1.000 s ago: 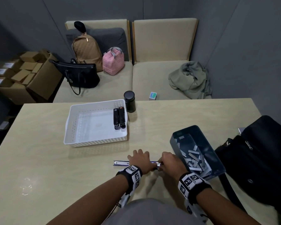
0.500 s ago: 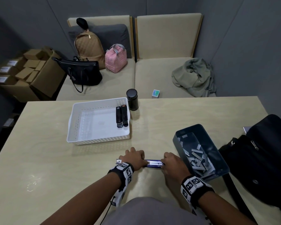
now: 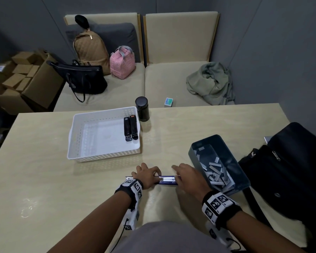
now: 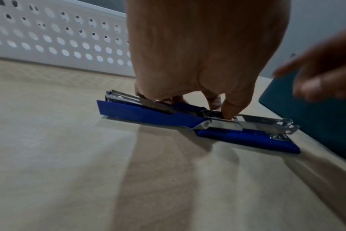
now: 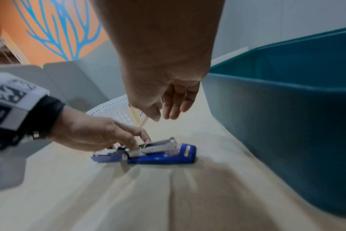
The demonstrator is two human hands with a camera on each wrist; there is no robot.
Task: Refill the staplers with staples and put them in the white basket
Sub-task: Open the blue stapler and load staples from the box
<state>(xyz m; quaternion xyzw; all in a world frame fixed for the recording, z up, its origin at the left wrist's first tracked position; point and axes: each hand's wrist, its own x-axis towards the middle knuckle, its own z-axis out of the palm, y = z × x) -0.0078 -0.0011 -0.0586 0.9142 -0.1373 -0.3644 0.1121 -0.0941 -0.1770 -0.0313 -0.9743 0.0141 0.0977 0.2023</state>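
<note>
Pale wooden table (image 3: 44, 179) is seen before a beige bench. On it a blue stapler (image 4: 148, 114), folded open flat, is pinned by the curled fingertips of the left hand (image 3: 147, 175). The right hand (image 3: 189, 177), blurred, is held just above its end, apparently relaxed and holding nothing. Two black staplers (image 3: 130, 128) lie in the white perforated basket (image 3: 102, 156); staple strips (image 3: 215, 172) fill the dark teal bin (image 3: 243, 181).
</note>
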